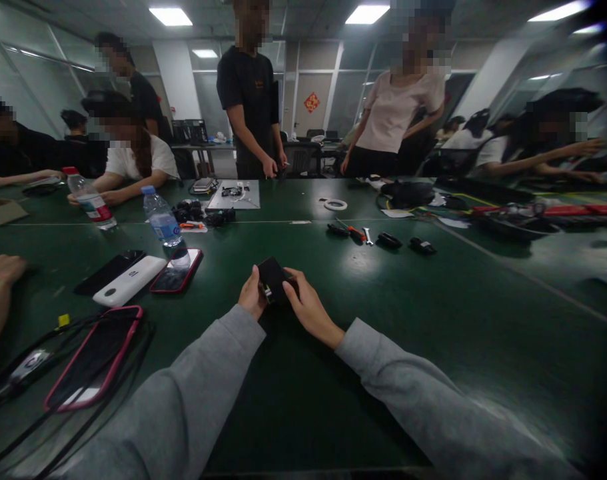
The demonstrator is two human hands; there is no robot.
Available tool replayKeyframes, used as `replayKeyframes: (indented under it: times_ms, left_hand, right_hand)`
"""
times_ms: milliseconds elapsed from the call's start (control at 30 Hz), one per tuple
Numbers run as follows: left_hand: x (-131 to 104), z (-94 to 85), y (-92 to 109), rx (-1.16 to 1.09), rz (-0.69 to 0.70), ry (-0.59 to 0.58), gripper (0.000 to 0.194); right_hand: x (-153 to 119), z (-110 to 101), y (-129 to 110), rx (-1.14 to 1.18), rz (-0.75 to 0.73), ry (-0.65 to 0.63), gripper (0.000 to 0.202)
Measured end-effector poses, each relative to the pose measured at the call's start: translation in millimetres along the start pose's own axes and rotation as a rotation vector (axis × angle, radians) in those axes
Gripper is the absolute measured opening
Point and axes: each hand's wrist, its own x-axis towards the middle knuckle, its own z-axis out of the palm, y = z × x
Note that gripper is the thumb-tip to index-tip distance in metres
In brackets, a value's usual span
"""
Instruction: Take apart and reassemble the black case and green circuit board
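A small black box-shaped object [272, 279] with a light marking or opening on its lower left is held up over the green table [383, 300]; its exact kind I cannot make out. My left hand [253, 293] grips its left side, thumb along the edge. From the right, my right hand [306, 303] closes on the same object, with the thumb on its near face and the fingers behind it. Grey sleeves cover both my forearms.
Left of my hands lie a red-edged phone [177, 271], a white power bank [130, 281] and a pink-cased phone [96, 360] among cables. Two bottles stand behind, one a blue-capped bottle [162, 219]. A wrench [368, 237], a screwdriver [352, 230] and a tape roll [335, 205] lie ahead. People surround the table.
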Motion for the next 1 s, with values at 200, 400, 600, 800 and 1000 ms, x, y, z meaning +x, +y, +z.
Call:
replayKeyframes:
  times_ms: [200,400,600,800,1000]
  left_hand:
    - [0,-2.1,5,0.048,0.033,0.055,0.043]
    - [-3,-1.4,15,0.037,-0.008,0.039,0.043]
    - [-4,-0.5,16,0.024,-0.023,0.048,0.043]
    - [-2,-2.9,15,0.027,-0.032,0.032,0.045]
    - [-3,-2.9,17,0.027,-0.042,0.039,0.046]
  right_hand:
    - [2,-3,0,0.057,0.007,0.122,0.038]
    - [13,-10,19,0.278,0.152,0.244,0.043]
    - [33,-28,40,0.712,0.514,0.041,0.049]
    - [40,-46,42,0.899,0.696,-0.123,0.024]
    - [41,-56,42,0.999,0.805,-0.196,0.027]
